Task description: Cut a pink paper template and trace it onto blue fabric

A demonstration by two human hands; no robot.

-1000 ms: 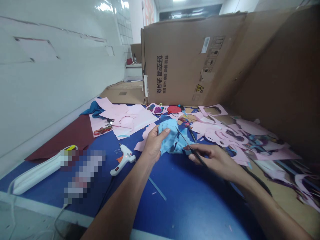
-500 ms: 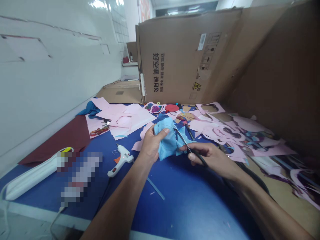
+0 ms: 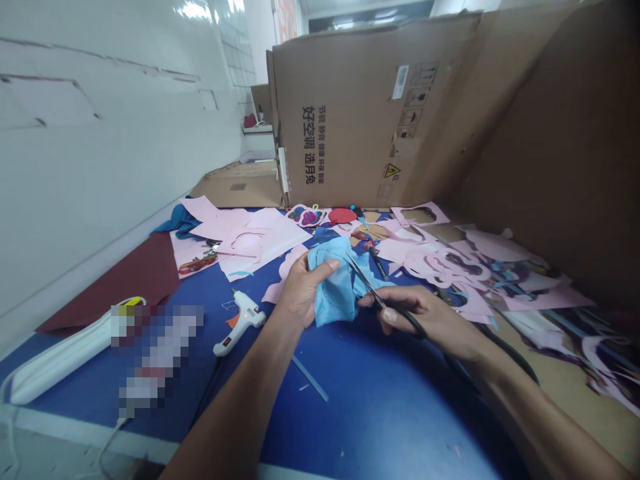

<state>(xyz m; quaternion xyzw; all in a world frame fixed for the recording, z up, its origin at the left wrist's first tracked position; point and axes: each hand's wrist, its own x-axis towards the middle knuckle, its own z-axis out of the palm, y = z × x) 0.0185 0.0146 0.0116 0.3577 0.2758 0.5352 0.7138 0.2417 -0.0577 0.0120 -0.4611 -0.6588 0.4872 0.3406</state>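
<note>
My left hand pinches a piece of light blue fabric between thumb and fingers, held up over the blue table. Dark lines are marked on the cloth. In my right hand is a pair of scissors with black handles. Their blades point up and left and lie at the fabric's right edge, parted a little. A loose flap of the same blue cloth hangs to the right, behind the blades. The fingers of my left hand behind the cloth are hidden.
A white glue gun lies left of my left forearm. Pink sheets and cut scraps spread across the back and right. A black marker lies behind the fabric. Large cardboard boxes wall off the far side.
The scissor blades have parted slightly, and the scissors have turned a little. The blue cloth has shifted, its lower edge now hanging slightly lower and further right.
</note>
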